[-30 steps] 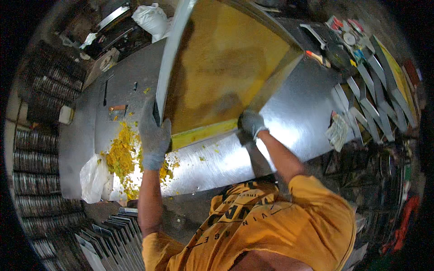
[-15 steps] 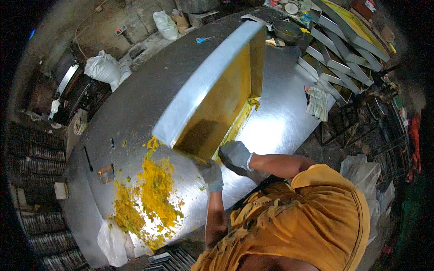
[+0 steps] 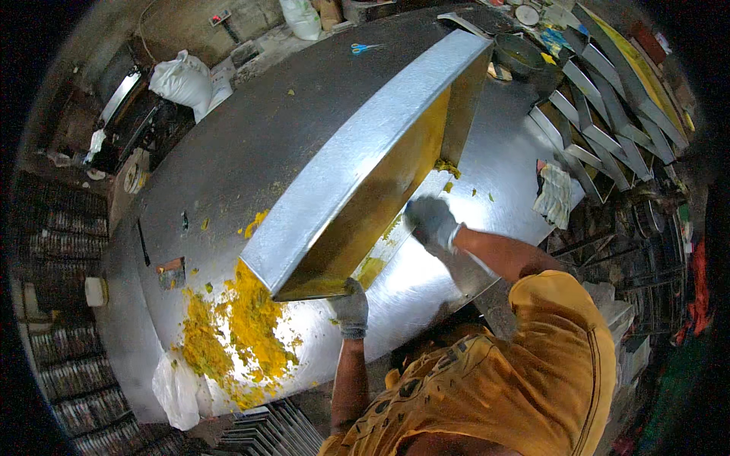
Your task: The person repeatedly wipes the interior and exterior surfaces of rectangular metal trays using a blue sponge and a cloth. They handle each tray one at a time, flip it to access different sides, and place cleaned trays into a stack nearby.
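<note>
A large rectangular metal tray (image 3: 357, 144) stands tilted on its long side, its inner faces coated with yellow residue. My left hand (image 3: 351, 310), in a grey glove, is closed on the tray's near corner. My right hand (image 3: 432, 220), also gloved, is at the tray's lower long wall, about midway along it. Blur hides its fingers and anything they may hold. Small clumps of yellow paste (image 3: 447, 167) lie at the wall's far end. A heap of crumbly yellow paste (image 3: 255, 315) is spread on the metal table (image 3: 319, 99) left of the tray's near corner.
Blue scissors (image 3: 361, 49) lie at the table's far side. A flat scraper (image 3: 172, 273) rests at the left, and a clear plastic bag (image 3: 176, 391) at the near left edge. Gloves (image 3: 553, 196) lie at the right, below stacked metal trays (image 3: 601, 114). A dark pan (image 3: 521, 53) stands behind.
My right hand has moved away from my left, along the tray's lower wall. More bare metal shows on that wall, and yellow bits lie near its far end. My left hand stays at the corner.
</note>
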`<action>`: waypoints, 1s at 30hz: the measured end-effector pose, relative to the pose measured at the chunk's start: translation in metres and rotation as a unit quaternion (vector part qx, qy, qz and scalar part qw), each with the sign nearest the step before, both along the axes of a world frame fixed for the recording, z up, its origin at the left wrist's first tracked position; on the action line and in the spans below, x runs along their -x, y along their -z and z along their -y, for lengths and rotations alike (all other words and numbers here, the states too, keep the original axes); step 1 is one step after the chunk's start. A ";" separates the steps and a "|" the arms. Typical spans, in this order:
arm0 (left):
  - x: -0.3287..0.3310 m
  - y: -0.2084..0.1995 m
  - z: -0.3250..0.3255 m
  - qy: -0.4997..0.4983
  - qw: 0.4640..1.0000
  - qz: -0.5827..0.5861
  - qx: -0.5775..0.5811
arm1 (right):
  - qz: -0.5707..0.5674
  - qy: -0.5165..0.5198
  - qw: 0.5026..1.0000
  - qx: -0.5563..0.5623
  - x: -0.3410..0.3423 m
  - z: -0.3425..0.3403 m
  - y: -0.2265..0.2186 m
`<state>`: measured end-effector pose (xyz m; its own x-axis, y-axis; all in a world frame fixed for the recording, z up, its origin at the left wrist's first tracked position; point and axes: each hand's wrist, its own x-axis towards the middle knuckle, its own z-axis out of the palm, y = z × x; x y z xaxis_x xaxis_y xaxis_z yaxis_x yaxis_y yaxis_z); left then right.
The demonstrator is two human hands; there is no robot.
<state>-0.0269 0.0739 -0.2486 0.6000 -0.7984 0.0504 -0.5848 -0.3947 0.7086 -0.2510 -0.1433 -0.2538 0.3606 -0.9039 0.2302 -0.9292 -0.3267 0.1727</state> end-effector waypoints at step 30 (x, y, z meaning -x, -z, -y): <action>-0.026 -0.365 0.157 0.414 0.826 0.381 -0.031 | 0.360 -0.201 0.775 -0.479 -0.113 -0.118 0.009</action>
<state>-0.0005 -0.0829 0.1166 -0.3396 -0.9347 0.1047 -0.9397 0.3419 0.0042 -0.1379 -0.0257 -0.2627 0.7477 -0.6320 -0.2037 -0.4608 -0.2730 -0.8445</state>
